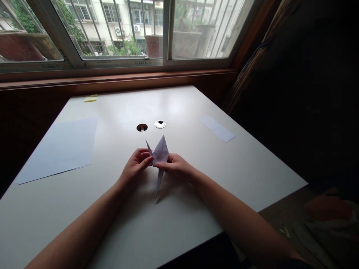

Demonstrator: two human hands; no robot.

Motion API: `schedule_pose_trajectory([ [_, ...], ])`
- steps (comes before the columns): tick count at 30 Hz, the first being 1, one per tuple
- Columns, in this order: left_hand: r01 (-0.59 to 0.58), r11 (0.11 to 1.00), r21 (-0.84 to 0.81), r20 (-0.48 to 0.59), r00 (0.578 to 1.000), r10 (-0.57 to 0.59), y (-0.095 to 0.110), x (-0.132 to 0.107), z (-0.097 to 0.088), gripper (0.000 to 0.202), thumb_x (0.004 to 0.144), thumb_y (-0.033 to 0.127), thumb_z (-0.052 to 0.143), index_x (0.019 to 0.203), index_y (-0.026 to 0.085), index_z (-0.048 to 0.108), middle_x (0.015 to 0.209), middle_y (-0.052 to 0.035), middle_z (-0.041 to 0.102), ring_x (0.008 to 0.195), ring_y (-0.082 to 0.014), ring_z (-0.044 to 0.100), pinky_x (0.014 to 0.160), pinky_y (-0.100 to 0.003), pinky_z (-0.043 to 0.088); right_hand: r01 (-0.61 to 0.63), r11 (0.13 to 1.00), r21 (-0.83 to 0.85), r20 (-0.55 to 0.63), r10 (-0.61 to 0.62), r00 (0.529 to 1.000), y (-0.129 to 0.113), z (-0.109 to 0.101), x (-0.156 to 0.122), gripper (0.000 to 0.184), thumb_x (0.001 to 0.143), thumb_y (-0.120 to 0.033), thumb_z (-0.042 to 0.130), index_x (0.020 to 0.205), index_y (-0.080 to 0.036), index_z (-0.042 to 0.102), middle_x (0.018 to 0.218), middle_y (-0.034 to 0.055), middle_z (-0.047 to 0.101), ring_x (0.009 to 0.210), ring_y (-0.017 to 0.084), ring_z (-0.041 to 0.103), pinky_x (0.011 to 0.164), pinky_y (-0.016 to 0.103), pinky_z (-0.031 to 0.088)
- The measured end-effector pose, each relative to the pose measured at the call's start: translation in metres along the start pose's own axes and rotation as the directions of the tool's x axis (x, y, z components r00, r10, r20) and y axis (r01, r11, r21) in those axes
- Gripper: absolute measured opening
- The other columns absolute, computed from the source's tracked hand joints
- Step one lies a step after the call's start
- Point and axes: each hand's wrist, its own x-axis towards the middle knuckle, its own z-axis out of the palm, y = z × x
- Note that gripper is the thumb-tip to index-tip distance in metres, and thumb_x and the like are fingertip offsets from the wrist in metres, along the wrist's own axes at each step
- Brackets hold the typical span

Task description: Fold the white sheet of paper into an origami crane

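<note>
A folded white paper figure (160,154) with pointed flaps is held just above the middle of the white table (179,209). My left hand (136,164) pinches its left side with curled fingers. My right hand (177,168) grips its right side, fingers closed on the fold. One long narrow point of the figure hangs down toward me between my wrists; two points stick up and away.
A stack of white sheets (60,149) lies at the left. A narrow paper strip (216,127) lies at the right. A cable hole (141,127) and its round cap (159,124) sit beyond the hands. A yellow sticky pad (91,98) rests at the far edge by the window.
</note>
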Motion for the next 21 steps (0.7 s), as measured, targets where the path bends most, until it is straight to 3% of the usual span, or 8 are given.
schedule_pose_trajectory([
  [9, 0.009, 0.999, 0.049, -0.008, 1.0, -0.009, -0.0003, 0.0002, -0.0015, 0.025, 0.081, 0.033, 0.078, 0.099, 0.017, 0.068, 0.088, -0.0041, 0.068, 0.081, -0.0151, 0.062, 0.076, -0.027, 0.048, 0.038, 0.999, -0.005, 0.042, -0.038, 0.998, 0.0014, -0.0001, 0.0005, 0.041, 0.078, -0.048, 0.076, 0.104, -0.016, 0.075, 0.088, 0.0058, 0.071, 0.084, 0.02, 0.063, 0.076, 0.031, 0.047],
  [14, -0.034, 0.996, 0.08, -0.043, 0.998, 0.038, -0.0006, 0.0001, -0.0009, 0.025, 0.081, 0.033, 0.078, 0.097, 0.018, 0.067, 0.089, -0.0045, 0.069, 0.081, -0.0164, 0.062, 0.077, -0.029, 0.049, -0.008, 0.998, -0.066, -0.011, 0.007, 1.0, -0.0001, 0.0008, 0.0015, 0.042, 0.078, -0.049, 0.074, 0.101, -0.015, 0.075, 0.081, 0.0045, 0.068, 0.074, 0.017, 0.06, 0.07, 0.029, 0.045],
  [21, -0.073, 0.991, 0.114, -0.101, 0.991, 0.085, -0.001, -0.0002, 0.0008, 0.027, 0.077, 0.033, 0.081, 0.092, 0.018, 0.064, 0.086, -0.0029, 0.068, 0.08, -0.0158, 0.063, 0.076, -0.028, 0.049, -0.005, 0.991, -0.135, -0.093, -0.008, 0.996, -0.0061, 0.0066, -0.0006, 0.041, 0.075, -0.052, 0.076, 0.092, -0.015, 0.074, 0.082, 0.0042, 0.069, 0.078, 0.019, 0.062, 0.073, 0.029, 0.045],
])
